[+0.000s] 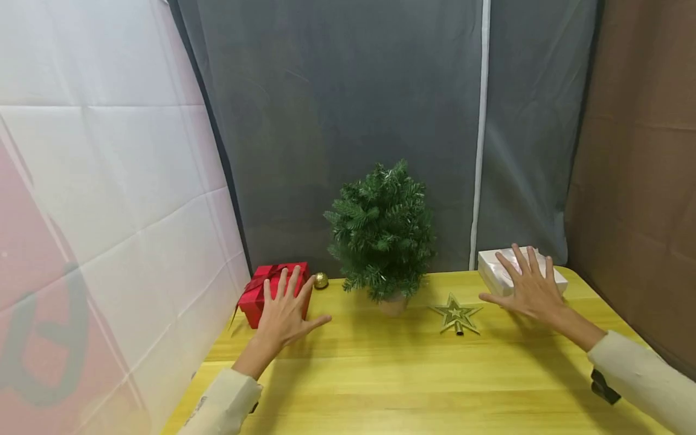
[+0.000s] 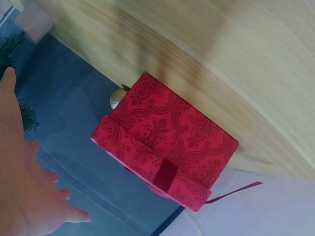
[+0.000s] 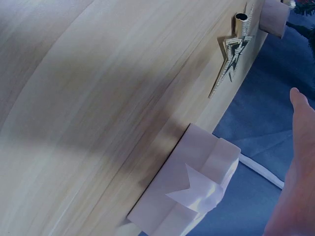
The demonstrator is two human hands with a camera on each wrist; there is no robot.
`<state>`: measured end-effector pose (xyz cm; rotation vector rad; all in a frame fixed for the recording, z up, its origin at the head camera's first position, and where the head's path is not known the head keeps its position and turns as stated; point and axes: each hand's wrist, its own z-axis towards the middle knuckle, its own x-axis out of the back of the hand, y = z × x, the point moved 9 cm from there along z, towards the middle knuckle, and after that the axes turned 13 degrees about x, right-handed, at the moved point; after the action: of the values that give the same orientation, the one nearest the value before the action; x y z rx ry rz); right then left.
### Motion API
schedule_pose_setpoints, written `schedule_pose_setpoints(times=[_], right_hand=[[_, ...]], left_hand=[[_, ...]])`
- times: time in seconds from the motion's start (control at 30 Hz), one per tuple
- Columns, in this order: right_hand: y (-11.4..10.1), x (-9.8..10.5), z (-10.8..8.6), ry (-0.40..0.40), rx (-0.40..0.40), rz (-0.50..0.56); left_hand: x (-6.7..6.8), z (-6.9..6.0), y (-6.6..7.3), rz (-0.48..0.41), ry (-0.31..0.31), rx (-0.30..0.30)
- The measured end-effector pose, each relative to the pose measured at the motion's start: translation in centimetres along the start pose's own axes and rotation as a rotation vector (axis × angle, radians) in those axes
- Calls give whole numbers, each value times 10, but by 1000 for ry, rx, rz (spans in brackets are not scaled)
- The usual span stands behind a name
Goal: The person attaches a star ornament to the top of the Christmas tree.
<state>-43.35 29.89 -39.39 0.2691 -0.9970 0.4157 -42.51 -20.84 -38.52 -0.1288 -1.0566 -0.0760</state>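
Nearest: pale sleeves (image 1: 225, 402) on both arms, over a yellow wood-grain table (image 1: 370, 386). Left hand (image 1: 285, 311) spread wide, fingers apart, nothing held. Right hand (image 1: 533, 293) likewise: splayed, nothing held.

Red box (image 2: 167, 132) on table at far left, partly behind left fingers in head view; clear gap from the hand in left wrist view, so no contact. White box (image 3: 177, 172) at far right, same deal: overlapped by right fingers from the head, apart from the hand in right wrist view. Gold star (image 1: 457, 314) on table, between tree and right thumb, tube end toward the person.

Farther: gold ball (image 1: 321, 280) just beside red box, near back edge. Small green tree (image 1: 383, 229) upright in a pot (image 1: 394, 305), between the hands. Dark curtain (image 1: 348, 90) behind.

View differences: scroll pattern and dark ribbon (image 2: 165, 175) sharp in left wrist view, mostly covered by fingers from the head. White bow (image 3: 204, 191) and hollow tube mouth plain only in right wrist view. Whole tree only in head view.
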Motion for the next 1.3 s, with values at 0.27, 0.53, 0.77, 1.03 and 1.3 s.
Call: schedule_pose_setpoints(times=[0.27, 0.53, 0.77, 1.03, 1.3], right_hand=[[1, -2, 1, -17, -13, 18], [-2, -2, 3, -29, -8, 5], [-3, -4, 5, -59, -15, 22], [-8, -4, -1, -60, -6, 38], [-16, -15, -9, -86, 4, 59]], left_hand=[[2, 1, -2, 2, -16, 5], [7, 3, -3, 6, -42, 11], [22, 12, -4, -4, -11, 5], [36, 25, -2, 35, 11, -14], [58, 44, -2, 64, 25, -9]])
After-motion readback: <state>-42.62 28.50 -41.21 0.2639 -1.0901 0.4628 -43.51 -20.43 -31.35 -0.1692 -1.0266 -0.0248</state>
